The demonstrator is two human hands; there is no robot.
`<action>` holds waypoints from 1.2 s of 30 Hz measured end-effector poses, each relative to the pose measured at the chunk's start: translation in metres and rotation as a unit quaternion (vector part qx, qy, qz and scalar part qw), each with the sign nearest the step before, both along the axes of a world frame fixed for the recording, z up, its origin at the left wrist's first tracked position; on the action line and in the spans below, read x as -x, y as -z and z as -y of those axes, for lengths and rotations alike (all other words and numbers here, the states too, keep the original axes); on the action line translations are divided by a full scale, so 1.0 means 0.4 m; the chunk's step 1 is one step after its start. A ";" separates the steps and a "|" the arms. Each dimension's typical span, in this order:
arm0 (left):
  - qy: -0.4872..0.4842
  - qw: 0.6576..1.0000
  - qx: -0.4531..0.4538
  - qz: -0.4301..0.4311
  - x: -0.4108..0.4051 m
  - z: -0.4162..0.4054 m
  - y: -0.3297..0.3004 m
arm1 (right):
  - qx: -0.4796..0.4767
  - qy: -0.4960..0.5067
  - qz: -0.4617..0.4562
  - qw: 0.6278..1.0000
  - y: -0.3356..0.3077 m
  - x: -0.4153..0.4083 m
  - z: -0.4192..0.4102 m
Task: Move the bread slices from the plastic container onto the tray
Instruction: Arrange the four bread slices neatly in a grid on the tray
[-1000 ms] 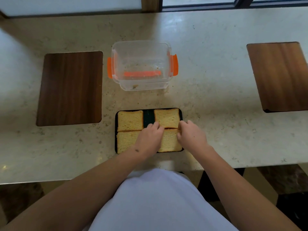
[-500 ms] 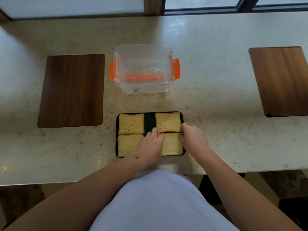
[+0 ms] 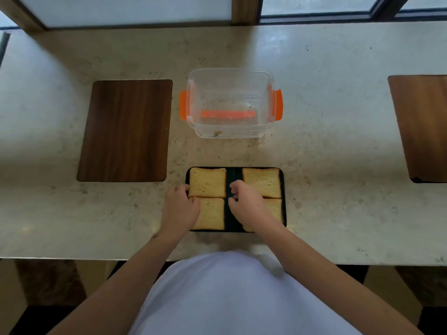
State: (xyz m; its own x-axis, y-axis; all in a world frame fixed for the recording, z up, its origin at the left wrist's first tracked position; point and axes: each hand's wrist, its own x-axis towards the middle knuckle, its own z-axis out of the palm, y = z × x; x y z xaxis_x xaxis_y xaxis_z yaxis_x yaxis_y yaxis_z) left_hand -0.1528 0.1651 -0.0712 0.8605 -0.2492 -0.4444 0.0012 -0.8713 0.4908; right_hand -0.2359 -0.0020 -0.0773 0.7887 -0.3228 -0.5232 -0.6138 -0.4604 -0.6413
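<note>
A black tray [image 3: 283, 189] near the counter's front edge holds four bread slices in two rows, with a dark gap down the middle. The far-left slice [image 3: 207, 182] and far-right slice [image 3: 262, 182] show fully. My left hand [image 3: 180, 209] sits at the tray's left edge, partly over the near-left slice [image 3: 212, 213], with curled fingers touching the far-left slice's left edge. My right hand [image 3: 249, 206] hovers over the gap, fingers curled with nothing in them, and hides most of the near-right slice [image 3: 275, 209]. The clear plastic container [image 3: 231, 129] with orange latches stands behind the tray and holds only crumbs.
A dark wooden board [image 3: 124, 130] lies on the marble counter to the left, and another wooden board [image 3: 423, 126] lies at the far right edge of view. A window frame runs along the back. The counter's front edge is just below the tray.
Both hands have shifted left: the left from the tray's middle to its left edge, the right from the right edge to the middle gap. The gap in the near row now shows.
</note>
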 end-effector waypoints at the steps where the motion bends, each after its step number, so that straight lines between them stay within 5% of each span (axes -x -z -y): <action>1: -0.007 1.000 0.002 -0.012 -0.013 -0.007 0.001 | -0.004 0.006 -0.007 1.000 0.002 -0.018 -0.009; 8: -0.085 0.992 0.089 -0.041 -0.058 0.006 0.006 | 0.011 0.038 -0.058 0.998 0.040 -0.077 -0.026; 15: -0.096 0.985 0.093 -0.111 -0.069 0.018 0.021 | -0.001 0.058 -0.079 0.995 0.065 -0.088 -0.025; 36: -0.064 0.988 0.097 -0.100 -0.064 0.058 0.043 | -0.023 0.074 -0.082 0.994 0.068 -0.088 -0.016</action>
